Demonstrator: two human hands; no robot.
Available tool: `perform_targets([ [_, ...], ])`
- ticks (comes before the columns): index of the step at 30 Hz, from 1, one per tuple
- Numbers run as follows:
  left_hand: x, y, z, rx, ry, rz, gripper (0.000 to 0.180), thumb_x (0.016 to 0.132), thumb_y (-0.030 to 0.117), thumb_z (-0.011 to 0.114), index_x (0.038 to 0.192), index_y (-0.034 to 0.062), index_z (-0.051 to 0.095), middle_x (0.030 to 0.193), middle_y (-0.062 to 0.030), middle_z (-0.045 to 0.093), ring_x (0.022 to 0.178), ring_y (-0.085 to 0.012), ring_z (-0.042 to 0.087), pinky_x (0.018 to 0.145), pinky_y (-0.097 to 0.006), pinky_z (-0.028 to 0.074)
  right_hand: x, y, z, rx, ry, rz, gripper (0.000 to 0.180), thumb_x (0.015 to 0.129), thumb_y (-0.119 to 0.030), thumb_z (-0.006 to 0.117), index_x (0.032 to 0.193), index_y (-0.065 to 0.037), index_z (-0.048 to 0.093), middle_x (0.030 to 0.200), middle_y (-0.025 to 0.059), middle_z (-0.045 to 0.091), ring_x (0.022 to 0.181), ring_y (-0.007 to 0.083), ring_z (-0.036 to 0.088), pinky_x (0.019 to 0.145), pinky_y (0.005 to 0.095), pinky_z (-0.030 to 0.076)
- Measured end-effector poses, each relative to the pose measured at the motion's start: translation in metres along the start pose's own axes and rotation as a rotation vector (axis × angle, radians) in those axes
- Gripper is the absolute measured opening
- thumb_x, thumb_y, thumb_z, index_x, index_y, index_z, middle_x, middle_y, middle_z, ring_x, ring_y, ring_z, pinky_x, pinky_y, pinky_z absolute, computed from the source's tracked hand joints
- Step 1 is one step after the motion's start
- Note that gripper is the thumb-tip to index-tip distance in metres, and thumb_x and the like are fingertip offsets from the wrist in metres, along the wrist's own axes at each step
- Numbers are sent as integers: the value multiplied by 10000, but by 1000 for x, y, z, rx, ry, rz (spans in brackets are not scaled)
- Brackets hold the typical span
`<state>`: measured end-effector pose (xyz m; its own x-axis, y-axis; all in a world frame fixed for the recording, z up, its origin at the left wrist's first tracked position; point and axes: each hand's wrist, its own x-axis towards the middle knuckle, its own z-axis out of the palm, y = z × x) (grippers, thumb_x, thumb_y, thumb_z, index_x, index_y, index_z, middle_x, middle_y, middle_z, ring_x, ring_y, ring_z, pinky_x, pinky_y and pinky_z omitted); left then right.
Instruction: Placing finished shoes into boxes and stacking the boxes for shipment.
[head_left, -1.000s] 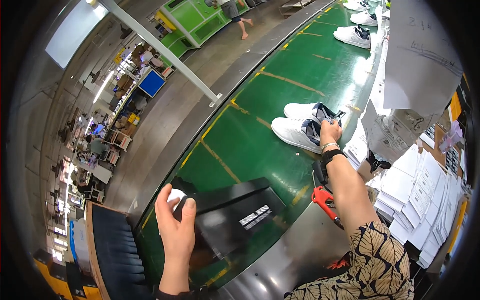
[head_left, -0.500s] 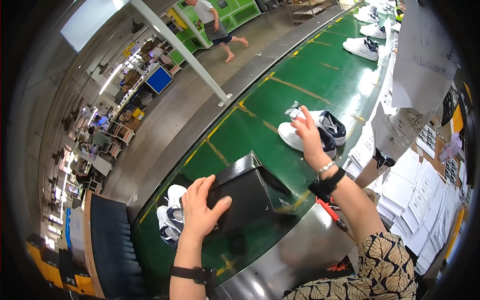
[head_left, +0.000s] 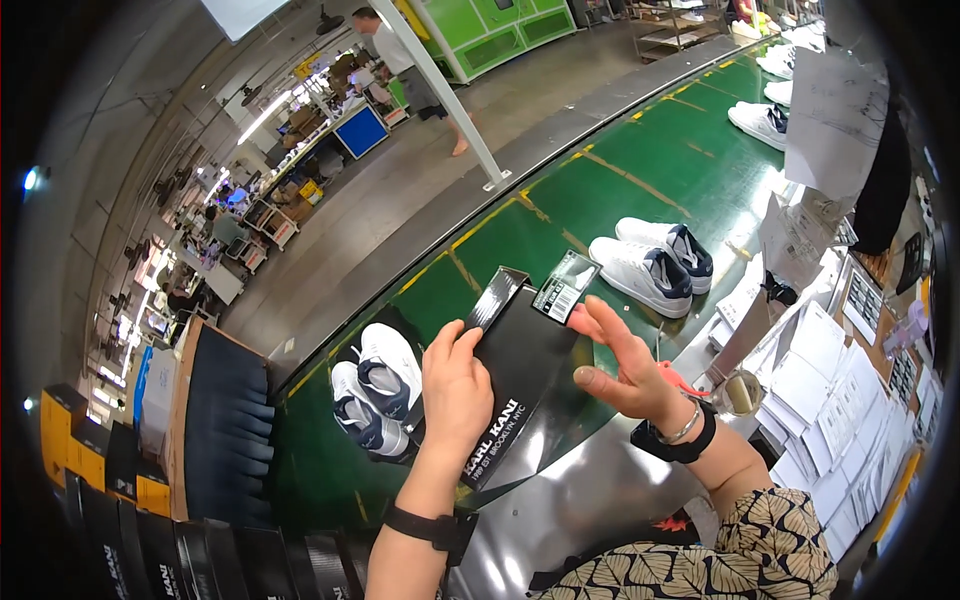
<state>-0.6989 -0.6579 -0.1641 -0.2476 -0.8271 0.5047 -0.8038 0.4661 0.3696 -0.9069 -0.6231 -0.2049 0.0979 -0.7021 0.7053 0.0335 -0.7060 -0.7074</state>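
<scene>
A black shoe box (head_left: 530,345) with white lettering lies at an angle in front of me, over the near edge of the green conveyor belt. My left hand (head_left: 460,385) is closed on its left side, with the fingers together along the edge and the thumb hidden. At the box's far right corner, my right hand (head_left: 635,370) holds a small clear-and-black barcode label (head_left: 567,288) at its fingertips. The right thumb stands apart from the fingers. Whether the label touches the box, I cannot tell. White sneakers with dark linings (head_left: 378,385) sit left of the box.
Another pair of white sneakers (head_left: 655,262) stands beyond my right hand. More sneakers (head_left: 760,122) line the belt (head_left: 560,200) farther off. Stacked papers (head_left: 825,400) lie at the right. Black boxes (head_left: 225,560) stand at the lower left. A person (head_left: 400,60) is beyond the belt.
My right hand has brought the label down and left to the box corner. My left hand has closed on the box, which now sits more steeply turned. The view has shifted.
</scene>
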Motion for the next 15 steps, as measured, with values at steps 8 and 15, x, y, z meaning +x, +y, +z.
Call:
perform_targets([
  [8,0,37,0,-246,-109,-180,408,777,413,587,1034,102,651,1217,-116,506,1181,-257,393,977,-399,231,-17,-9,-9,-316,-69,-123,679,785,-259,656,1329,-46,311,1206,162,534,1247,353,356,1037,538,141],
  [15,-13,53,2,-588,-77,-356,259,745,351,661,796,98,680,1126,-13,560,1175,-199,389,1011,-511,55,-21,-13,-7,-320,-144,-141,754,767,-228,678,1360,-30,257,1218,181,519,1239,323,384,1032,492,213],
])
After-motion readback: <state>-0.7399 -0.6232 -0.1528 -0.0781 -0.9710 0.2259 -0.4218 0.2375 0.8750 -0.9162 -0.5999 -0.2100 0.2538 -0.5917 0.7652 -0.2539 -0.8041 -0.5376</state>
